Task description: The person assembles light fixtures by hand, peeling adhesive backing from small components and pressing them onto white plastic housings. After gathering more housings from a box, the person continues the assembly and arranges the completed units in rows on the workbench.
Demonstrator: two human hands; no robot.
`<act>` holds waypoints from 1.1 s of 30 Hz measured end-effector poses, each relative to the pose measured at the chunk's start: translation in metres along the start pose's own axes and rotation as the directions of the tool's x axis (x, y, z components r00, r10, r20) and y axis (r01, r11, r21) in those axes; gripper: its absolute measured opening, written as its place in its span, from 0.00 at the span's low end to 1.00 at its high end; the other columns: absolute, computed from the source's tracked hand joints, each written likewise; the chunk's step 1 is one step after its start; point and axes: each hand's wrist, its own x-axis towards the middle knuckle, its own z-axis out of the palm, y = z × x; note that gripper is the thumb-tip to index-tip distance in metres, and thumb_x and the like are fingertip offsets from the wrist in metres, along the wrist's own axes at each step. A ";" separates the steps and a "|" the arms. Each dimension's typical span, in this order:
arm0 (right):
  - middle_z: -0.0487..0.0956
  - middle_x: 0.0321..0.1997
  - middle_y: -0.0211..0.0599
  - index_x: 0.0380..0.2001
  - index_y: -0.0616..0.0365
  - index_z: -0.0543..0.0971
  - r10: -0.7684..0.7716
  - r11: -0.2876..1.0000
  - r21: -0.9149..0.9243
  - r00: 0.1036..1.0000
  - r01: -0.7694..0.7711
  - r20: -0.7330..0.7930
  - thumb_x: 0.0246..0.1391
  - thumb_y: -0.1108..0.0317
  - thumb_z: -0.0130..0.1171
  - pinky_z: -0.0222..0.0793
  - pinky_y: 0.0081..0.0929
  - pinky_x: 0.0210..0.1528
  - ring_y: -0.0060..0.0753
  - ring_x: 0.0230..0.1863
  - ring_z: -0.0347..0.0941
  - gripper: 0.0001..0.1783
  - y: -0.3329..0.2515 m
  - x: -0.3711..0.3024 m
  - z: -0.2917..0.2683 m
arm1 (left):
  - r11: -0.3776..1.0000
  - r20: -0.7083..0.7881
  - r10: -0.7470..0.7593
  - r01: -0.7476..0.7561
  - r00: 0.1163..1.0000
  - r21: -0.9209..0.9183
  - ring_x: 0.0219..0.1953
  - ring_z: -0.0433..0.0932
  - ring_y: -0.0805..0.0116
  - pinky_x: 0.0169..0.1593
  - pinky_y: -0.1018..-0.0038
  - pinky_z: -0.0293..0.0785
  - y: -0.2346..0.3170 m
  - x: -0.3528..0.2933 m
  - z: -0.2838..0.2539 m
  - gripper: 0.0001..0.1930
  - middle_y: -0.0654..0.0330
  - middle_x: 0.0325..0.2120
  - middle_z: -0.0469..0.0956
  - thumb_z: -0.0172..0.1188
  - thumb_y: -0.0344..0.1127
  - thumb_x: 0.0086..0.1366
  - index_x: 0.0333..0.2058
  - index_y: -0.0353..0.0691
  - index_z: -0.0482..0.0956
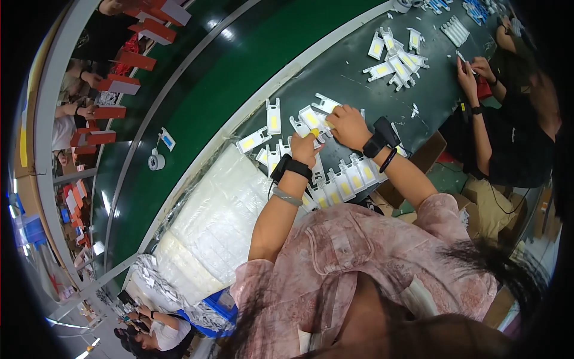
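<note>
White plastic parts with yellow rectangles lie in a loose cluster under and around my hands; one such part lies at the cluster's far left. My left hand is closed at the near side of a part, with a small yellow thing at its fingertips. Just to the right, my right hand curls its fingers down over the right edge of a white part between the hands. Its fingertips are partly hidden. Close to my body stands a neat row of similar parts.
A second heap of white parts lies farther along the dark table. Plastic-wrapped white stacks fill the left side. Beyond the ledge, a green belt carries a white roll. A co-worker's hands work at the right.
</note>
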 end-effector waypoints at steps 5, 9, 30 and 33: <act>0.76 0.35 0.38 0.30 0.53 0.77 0.234 0.969 -0.106 0.967 -0.224 0.101 0.39 0.62 0.67 0.61 0.38 0.41 0.41 0.41 0.72 0.14 -0.015 -0.012 -0.014 | 0.997 0.008 0.000 -0.001 1.000 0.074 0.41 0.77 0.59 0.39 0.58 0.82 0.003 -0.002 -0.006 0.17 0.55 0.41 0.74 0.51 0.19 0.59 0.47 0.38 0.70; 0.77 0.36 0.36 0.34 0.54 0.78 0.278 0.954 -0.133 0.960 -0.270 0.043 0.41 0.64 0.65 0.61 0.39 0.43 0.40 0.43 0.71 0.14 -0.008 -0.019 -0.021 | 0.955 0.059 0.087 -0.100 0.994 0.278 0.37 0.78 0.63 0.34 0.66 0.81 0.009 -0.006 -0.004 0.16 0.58 0.40 0.75 0.55 0.21 0.56 0.44 0.38 0.68; 0.80 0.35 0.39 0.38 0.57 0.78 0.643 0.651 0.470 0.762 -0.596 0.076 0.49 0.63 0.65 0.72 0.33 0.34 0.39 0.33 0.78 0.14 0.125 -0.036 -0.014 | 0.960 0.193 -0.108 0.052 0.975 0.275 0.25 0.76 0.69 0.27 0.69 0.80 -0.024 -0.013 0.019 0.11 0.59 0.24 0.74 0.52 0.34 0.65 0.39 0.31 0.69; 0.78 0.38 0.39 0.40 0.53 0.79 0.440 0.893 0.008 0.871 -0.449 -0.221 0.48 0.64 0.64 0.71 0.37 0.40 0.44 0.38 0.74 0.15 0.089 -0.022 -0.041 | 0.734 0.256 -0.266 0.023 0.929 0.678 0.27 0.80 0.67 0.26 0.71 0.79 -0.001 -0.025 0.013 0.14 0.55 0.27 0.77 0.52 0.36 0.64 0.41 0.28 0.67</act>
